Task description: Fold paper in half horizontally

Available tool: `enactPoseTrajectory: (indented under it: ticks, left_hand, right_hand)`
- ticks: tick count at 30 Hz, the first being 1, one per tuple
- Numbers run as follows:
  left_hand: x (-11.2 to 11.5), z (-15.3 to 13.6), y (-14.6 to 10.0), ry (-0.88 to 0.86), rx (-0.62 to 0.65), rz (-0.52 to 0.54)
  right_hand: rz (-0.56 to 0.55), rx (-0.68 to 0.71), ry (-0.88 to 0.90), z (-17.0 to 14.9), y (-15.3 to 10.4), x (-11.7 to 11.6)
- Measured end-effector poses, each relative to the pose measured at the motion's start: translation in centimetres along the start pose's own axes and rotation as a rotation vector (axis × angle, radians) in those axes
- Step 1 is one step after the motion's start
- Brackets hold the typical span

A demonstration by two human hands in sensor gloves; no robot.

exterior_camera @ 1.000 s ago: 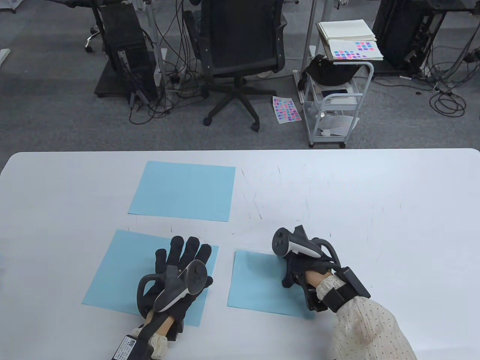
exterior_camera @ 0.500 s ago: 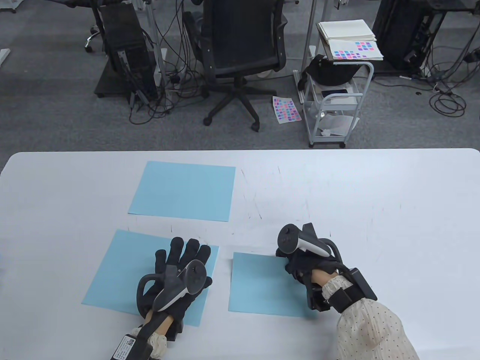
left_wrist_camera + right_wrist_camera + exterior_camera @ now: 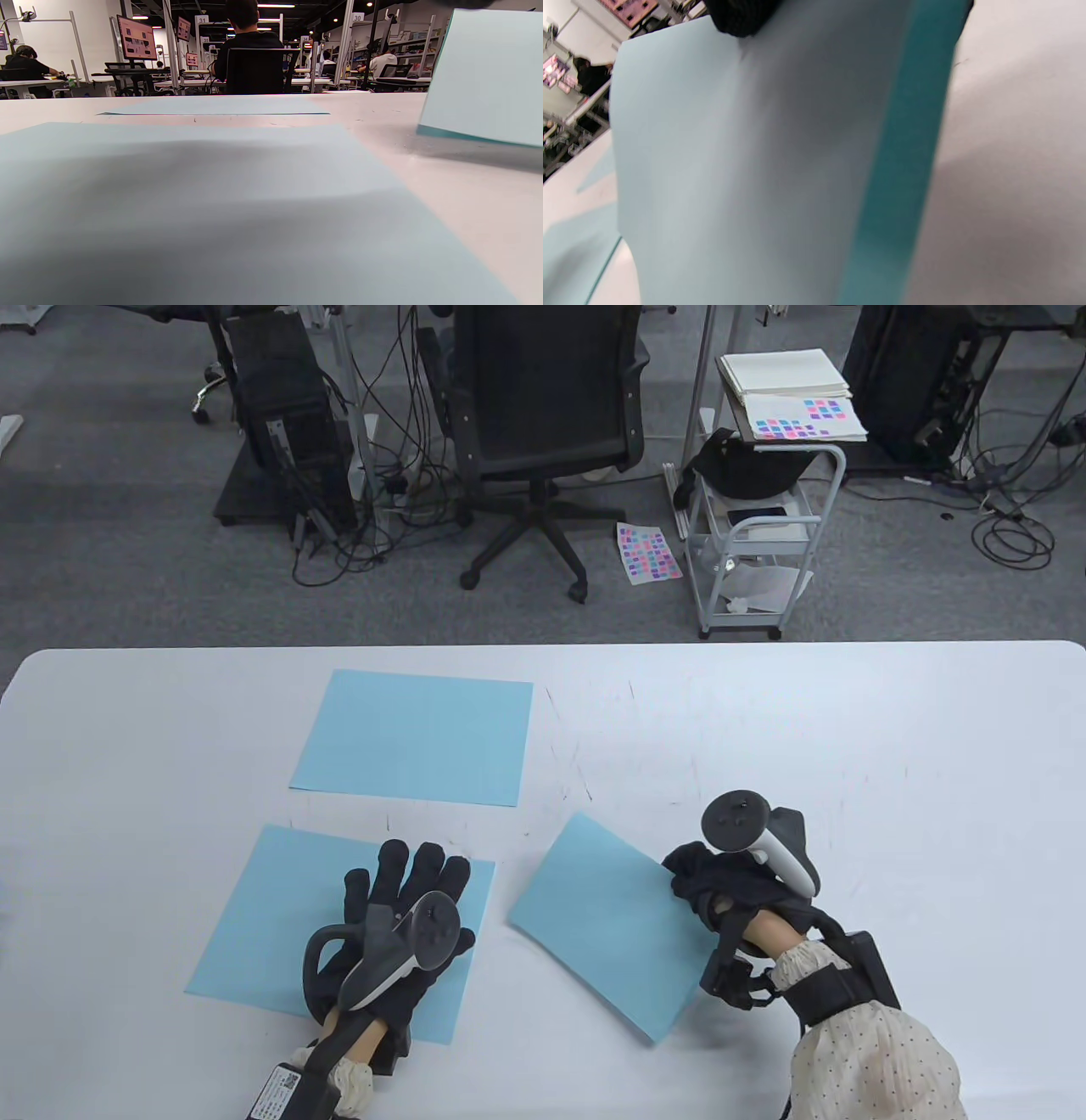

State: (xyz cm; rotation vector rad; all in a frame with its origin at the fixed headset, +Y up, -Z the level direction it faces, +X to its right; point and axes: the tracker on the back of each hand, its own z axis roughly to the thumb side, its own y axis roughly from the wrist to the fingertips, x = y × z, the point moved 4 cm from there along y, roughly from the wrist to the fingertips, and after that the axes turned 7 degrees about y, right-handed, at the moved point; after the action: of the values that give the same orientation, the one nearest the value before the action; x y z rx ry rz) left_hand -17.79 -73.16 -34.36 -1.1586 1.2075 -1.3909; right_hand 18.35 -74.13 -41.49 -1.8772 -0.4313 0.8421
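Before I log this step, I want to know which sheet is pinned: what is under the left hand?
The left hand lies flat on the near-left blue sheet, which rests on the table. Whatever lies beneath the sheet there is covered.

The table view looks steeply down from above the near edge across the white table (image 3: 764, 712) toward the office floor. The left wrist view sits low, nearly level with the tabletop, facing away from the person. The right wrist view is tilted, very close to the lifted blue sheet (image 3: 746, 169), which all three views share
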Motion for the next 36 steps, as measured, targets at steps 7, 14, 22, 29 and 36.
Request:
enactPoseTrajectory:
  ticks: [7,14,22,29,36]
  left_hand:
    - [0.0,-0.3,0.0,-0.001,-0.007,0.003]
    - [0.3,-0.6,0.2,-0.003,-0.015,-0.01]
    - [0.2,-0.7,0.2,0.006,-0.022,-0.004]
    - [0.2,-0.9,0.2,0.011,-0.027,-0.01]
    - [0.1,-0.9,0.2,0.01,-0.026,-0.012]
  right_hand:
    - [-0.218,-0.07,0.189,-3.2,-0.3,4.4]
    - [-0.441,-0.21,0.336,-8.4,0.0,9.1]
    - [-0.572,-0.403,0.299,-14.0,0.4,12.4]
    - [-0.646,-0.521,0.135,-16.4,0.6,13.5]
    - [-0.643,-0.61,-0.03,-17.1,0.4,13.7]
